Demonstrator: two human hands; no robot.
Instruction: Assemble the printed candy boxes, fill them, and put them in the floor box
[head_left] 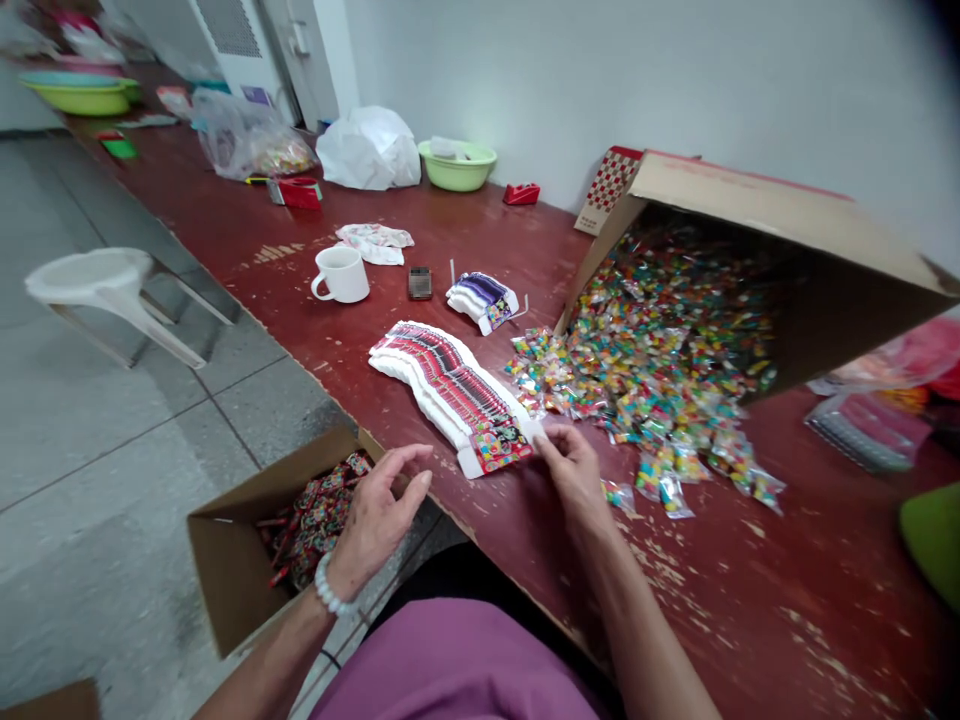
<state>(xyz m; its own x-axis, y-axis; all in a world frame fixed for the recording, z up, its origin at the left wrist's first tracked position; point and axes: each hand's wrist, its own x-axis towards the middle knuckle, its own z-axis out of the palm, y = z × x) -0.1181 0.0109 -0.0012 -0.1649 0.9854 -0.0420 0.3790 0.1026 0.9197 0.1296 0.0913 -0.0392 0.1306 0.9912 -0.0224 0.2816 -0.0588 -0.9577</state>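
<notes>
A long row of flattened red candy boxes [450,385] with white flaps lies fanned on the table in front of me. At its near end, the fingers of my right hand [574,468] pinch the white side flap of the front box [499,447]. My left hand [382,508] hovers at the table edge, left of the row, its thumb and fingers apart and holding nothing. Just right of my right hand, small clear packets of coloured candy [664,475] spill from a tipped cardboard carton [750,180]. Behind the row sits a smaller stack of purple flat boxes [484,298].
Below the table edge on my left, an open carton [225,570] holds filled red boxes [322,520]. On the table stand a white mug [341,274], a small dark object [420,283], a cloth [375,242] and a green basin [457,168]. A white stool [97,280] is on the floor.
</notes>
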